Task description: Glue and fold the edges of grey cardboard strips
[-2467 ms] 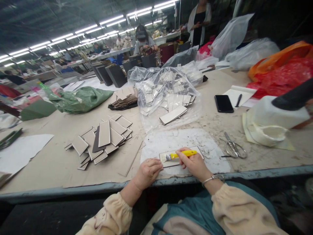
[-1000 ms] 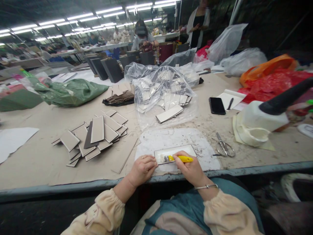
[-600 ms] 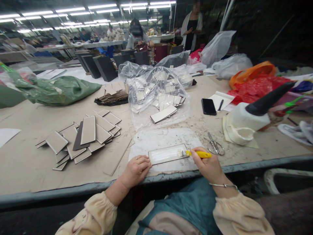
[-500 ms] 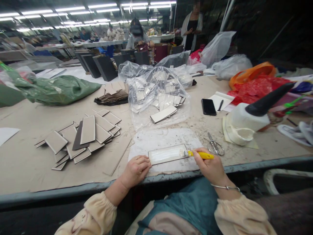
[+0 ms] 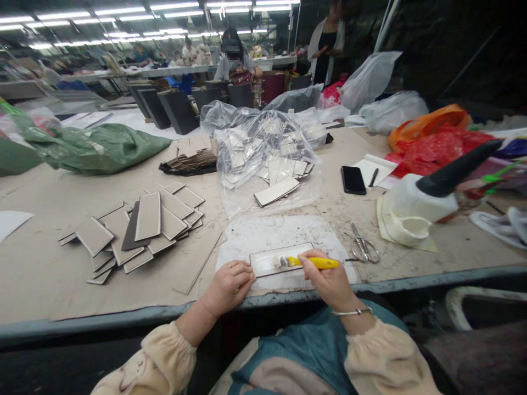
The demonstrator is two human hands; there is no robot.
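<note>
**Crowded workshop worktop (image 5: 28, 269), with a brush (image 5: 319, 263) on a card (image 5: 263, 260) at lower centre**

Rows of lights (image 5: 119, 11) run across the upper left of the frame, above other people at tables. The card, pale with a dark edge, lies at lower centre on a stained white sheet (image 5: 280, 227). The left hand (image 5: 231, 286) rests at the card's left end, its fingers close together; whether they grip it I cannot tell. The right hand (image 5: 331, 281) is closed around the brush's yellow handle, the bristles on the card, and covers part of its right end.

Just right of that hand lie scissors (image 5: 361, 247). Farther right, a white bottle (image 5: 428, 195) with a black spout stands behind a roll of tape (image 5: 407, 227). Above the scissors are a phone (image 5: 353, 180) and a pen (image 5: 374, 178) on paper; red (image 5: 440, 153) and orange (image 5: 428, 125) bags fill the right edge beyond.

A loose pile of similar cards (image 5: 148, 216) spreads at centre left. A clear bag (image 5: 267, 140) of pieces sits beyond the sheet, mid-frame, and a green bag (image 5: 107, 147) slumps at upper left.
</note>
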